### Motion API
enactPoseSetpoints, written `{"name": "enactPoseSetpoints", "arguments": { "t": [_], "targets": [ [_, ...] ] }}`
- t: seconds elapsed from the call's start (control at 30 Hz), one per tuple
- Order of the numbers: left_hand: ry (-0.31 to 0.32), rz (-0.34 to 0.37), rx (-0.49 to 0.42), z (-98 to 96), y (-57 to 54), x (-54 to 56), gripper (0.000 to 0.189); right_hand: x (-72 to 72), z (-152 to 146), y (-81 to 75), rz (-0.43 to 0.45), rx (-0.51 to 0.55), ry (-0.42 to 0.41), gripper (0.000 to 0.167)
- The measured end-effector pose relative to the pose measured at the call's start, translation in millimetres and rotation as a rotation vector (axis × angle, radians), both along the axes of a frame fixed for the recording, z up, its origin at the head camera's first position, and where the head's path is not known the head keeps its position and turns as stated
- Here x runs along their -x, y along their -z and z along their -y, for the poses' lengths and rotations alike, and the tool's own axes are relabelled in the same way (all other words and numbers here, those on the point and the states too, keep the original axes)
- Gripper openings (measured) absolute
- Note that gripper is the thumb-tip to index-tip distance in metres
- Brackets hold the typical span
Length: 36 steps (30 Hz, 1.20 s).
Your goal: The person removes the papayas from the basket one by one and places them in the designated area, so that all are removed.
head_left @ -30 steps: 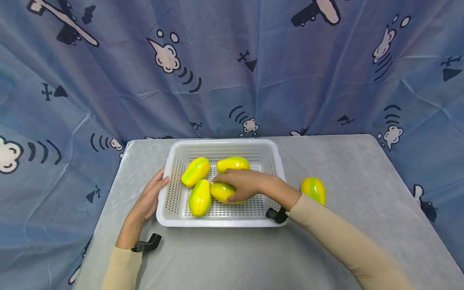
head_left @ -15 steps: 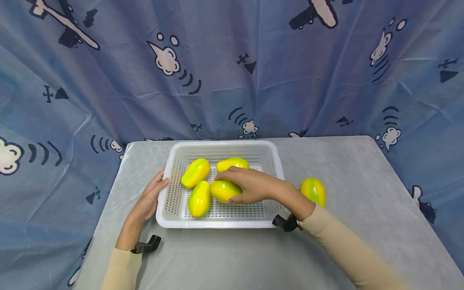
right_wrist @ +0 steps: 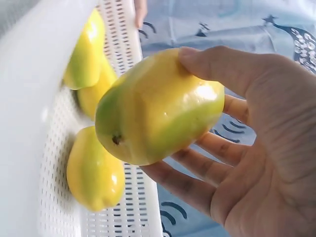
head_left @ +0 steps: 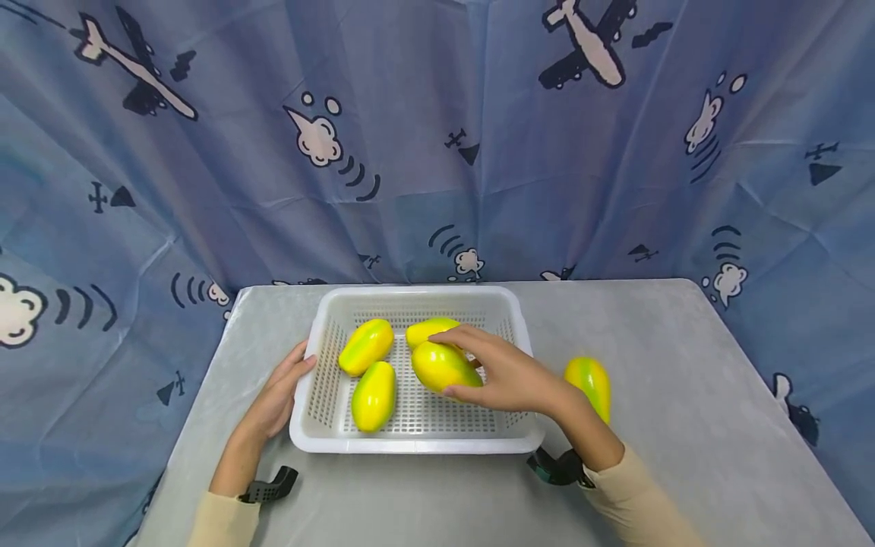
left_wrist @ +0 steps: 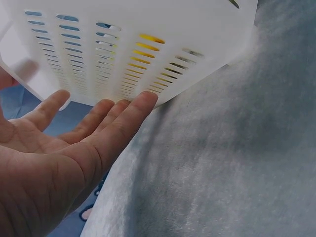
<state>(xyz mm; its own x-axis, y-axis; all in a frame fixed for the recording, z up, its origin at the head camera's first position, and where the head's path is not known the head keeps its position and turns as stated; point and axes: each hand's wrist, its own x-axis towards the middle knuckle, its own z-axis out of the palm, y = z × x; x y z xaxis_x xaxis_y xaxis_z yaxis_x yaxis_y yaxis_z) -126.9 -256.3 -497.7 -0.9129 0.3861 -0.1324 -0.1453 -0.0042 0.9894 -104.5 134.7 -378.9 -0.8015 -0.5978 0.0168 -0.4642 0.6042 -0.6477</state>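
Observation:
My right hand (head_left: 516, 376) grips a yellow-green papaya (head_left: 443, 366) between thumb and fingers, held above the white perforated basket (head_left: 417, 447). In the right wrist view, the gripped papaya (right_wrist: 160, 111) shows its dark stem spot, and the fingers support it from below. Three more papayas lie in the basket: one at back left (head_left: 367, 346), one at front left (head_left: 374, 396), and a back one (head_left: 431, 331) partly covered by the right hand. My left hand (head_left: 276, 395) touches the basket's left side, its fingers (left_wrist: 126, 121) extended along the outer wall.
Another papaya (head_left: 589, 386) lies on the grey table (head_left: 656, 342) to the right of the basket, partly hidden by the right forearm. A blue patterned curtain (head_left: 396, 137) hangs behind the table's back edge.
My right hand has raised the papaya from the basket floor and drawn it slightly right. The left hand stays at the basket's side. The head view has tilted upward a little.

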Motion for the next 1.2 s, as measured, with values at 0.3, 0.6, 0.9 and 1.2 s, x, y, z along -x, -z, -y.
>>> {"name": "enactPoseSetpoints", "arguments": {
  "t": [0.3,0.6,0.9,1.2],
  "targets": [
    [-0.009,-0.001,0.03,-3.6,-0.4,-1.6,0.067,-14.2,-19,9.8,-0.014,0.142,0.142,0.073],
    [-0.003,0.008,0.008,-4.9,-0.4,-0.1,0.066,-19.2,-37,18.3,-0.042,0.189,0.274,0.073],
    [0.01,-0.008,-0.017,-0.5,-0.2,-1.1,0.065,-24.2,-58,23.4,-0.086,0.257,0.405,0.074],
    [-0.001,-0.004,0.011,-1.2,1.3,-1.4,0.066,-27.0,-75,25.5,-0.148,0.259,0.453,0.072]
  ]
}}
